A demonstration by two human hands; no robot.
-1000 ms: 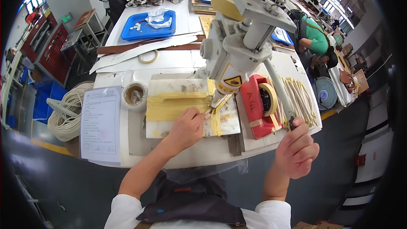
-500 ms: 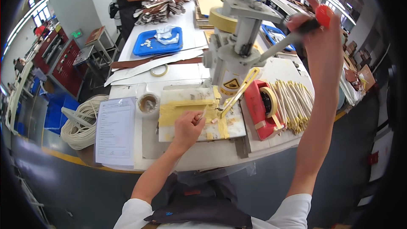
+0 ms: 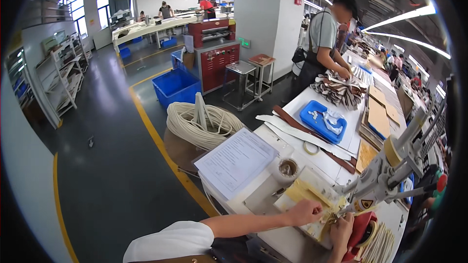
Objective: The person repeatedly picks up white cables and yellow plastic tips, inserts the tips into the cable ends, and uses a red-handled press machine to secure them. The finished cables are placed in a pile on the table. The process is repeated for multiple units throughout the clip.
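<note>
My left hand [image 3: 306, 212] is closed, thumb against curled fingers, above the yellow-taped base plate [image 3: 301, 191] of a grey hand press [image 3: 373, 181]. Whatever it pinches is too small to make out. My right hand [image 3: 342, 230] is at the plate's right side, just under the press head, fingers bent together around something hidden. The press lever ends in a red knob [image 3: 441, 182], and neither hand touches it. Beside my right hand stands a red tape dispenser [image 3: 360, 234]. Cream cord pieces [image 3: 379, 246] with yellow ends lie to its right.
Left of the plate are a brown-stained pot [image 3: 287, 168] and a printed sheet [image 3: 237, 162]. A cord coil [image 3: 207, 125] stands off the table's left edge. Farther back are a tape roll [image 3: 311, 148], a blue tray [image 3: 322, 122] and a co-worker [image 3: 321, 44] handling brown-and-white strips [image 3: 340, 87].
My right hand has left the red-knobbed lever and come down beside the press head. My left hand stays over the plate. The view has swung left, showing more floor and aisle.
</note>
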